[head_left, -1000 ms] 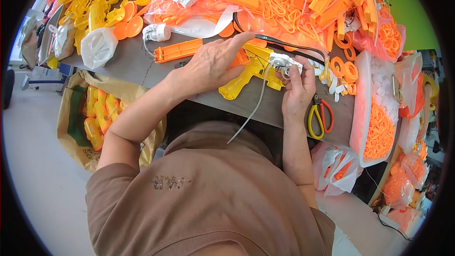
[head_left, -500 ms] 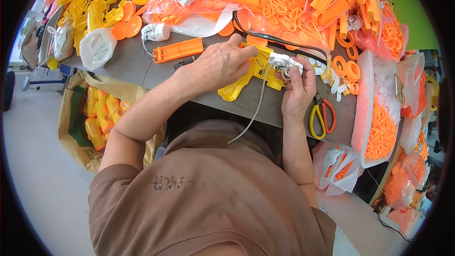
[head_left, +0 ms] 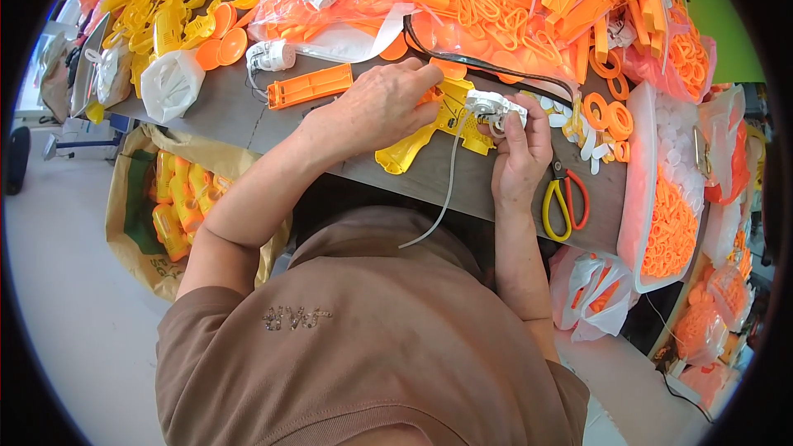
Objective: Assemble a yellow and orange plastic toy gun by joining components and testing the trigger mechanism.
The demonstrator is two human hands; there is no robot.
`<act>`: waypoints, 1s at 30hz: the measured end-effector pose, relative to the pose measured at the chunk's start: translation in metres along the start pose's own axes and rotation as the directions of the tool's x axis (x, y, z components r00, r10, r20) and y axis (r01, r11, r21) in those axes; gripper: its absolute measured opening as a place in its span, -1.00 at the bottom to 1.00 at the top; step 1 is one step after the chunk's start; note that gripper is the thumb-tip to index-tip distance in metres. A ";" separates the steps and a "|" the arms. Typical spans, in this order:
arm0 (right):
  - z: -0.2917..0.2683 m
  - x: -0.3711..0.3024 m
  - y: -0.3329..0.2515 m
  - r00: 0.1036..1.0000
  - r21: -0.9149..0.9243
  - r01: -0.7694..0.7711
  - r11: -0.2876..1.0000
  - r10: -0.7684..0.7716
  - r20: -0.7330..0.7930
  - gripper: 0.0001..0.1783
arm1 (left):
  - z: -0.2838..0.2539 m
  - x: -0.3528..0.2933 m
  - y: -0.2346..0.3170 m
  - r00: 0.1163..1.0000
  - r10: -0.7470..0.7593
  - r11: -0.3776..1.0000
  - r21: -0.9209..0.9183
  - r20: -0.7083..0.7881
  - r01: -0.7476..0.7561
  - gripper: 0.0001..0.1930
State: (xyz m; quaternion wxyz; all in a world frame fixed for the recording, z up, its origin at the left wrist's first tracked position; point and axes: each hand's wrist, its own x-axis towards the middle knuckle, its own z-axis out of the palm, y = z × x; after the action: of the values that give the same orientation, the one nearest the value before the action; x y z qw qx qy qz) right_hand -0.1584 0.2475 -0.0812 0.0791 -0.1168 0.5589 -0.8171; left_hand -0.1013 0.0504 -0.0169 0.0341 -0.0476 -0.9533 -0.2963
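1 white mechanism (head_left: 489, 105) sits pinched in my right hand (head_left: 520, 151), by the right end of the yellow shell (head_left: 451, 109) at the near side of the table (head_left: 472, 190). My left hand (head_left: 376, 111) curls over the shell's left side; from this feed I cannot tell what it grasps.

paper bag (head_left: 211, 147), left: yellow parts (head_left: 169, 231) inside | yellow-and-red-handled tool (head_left: 562, 176): left of translucent bin (head_left: 636, 190) | green wall (head_left: 723, 16): right
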 end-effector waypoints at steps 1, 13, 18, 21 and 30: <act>-0.001 0.000 0.000 1.000 -0.002 0.004 1.000 -0.004 0.000 -0.71 | -0.002 0.001 0.002 1.000 -0.007 1.000 -0.014 0.025 0.007 -0.72; -0.002 -0.002 -0.003 0.999 0.048 -0.034 0.998 0.033 0.016 -0.71 | 0.008 0.011 0.008 0.995 -0.064 0.995 -0.082 -0.081 0.057 -0.69; -0.002 -0.002 -0.003 0.999 0.050 -0.030 0.998 0.029 0.021 -0.71 | 0.006 0.008 0.007 0.997 -0.067 0.992 -0.108 -0.047 0.062 -0.66; -0.002 -0.002 -0.003 0.999 0.043 -0.027 0.999 0.026 0.025 -0.71 | 0.007 0.007 0.006 0.997 -0.059 0.990 -0.133 -0.056 0.051 -0.65; -0.002 -0.003 -0.003 0.999 0.034 -0.032 0.999 0.031 0.023 -0.70 | 0.014 0.005 0.004 0.988 -0.023 0.992 -0.125 -0.152 0.004 -0.55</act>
State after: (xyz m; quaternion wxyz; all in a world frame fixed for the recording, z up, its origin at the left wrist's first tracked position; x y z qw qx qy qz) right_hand -0.1566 0.2511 -0.0795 0.1001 -0.1159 0.5456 -0.8239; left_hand -0.1067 0.0619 -0.0253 0.1023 -0.0202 -0.9278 -0.3583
